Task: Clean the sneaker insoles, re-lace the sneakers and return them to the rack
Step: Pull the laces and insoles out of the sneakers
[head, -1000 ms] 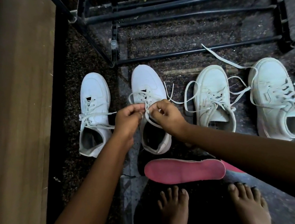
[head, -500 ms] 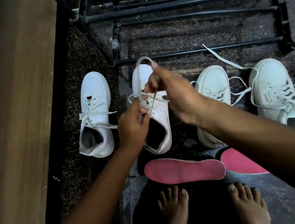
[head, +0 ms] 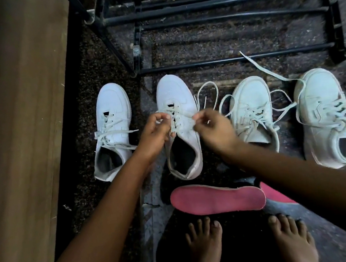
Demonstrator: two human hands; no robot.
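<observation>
2 hands at second-from-left white low-top sneaker [head: 174, 100]: left hand [head: 156, 130], right hand [head: 213, 126], fingers [head: 162, 119] curled, each pinching its flat white lace [head: 182, 113]; pink foam insole [head: 217, 199] behind heel.

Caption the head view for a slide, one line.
Re-lacing: left hand and right hand pinch the lace of the second white sneaker from the left; a pink insole lies on the floor.

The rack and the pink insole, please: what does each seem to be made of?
The rack is likely painted metal tubing: thin, round black bars with a dull sheen. The insole is probably foam with a matte pink face: it is flat and thin, with a paler edge and a slightly scuffed surface.
</observation>
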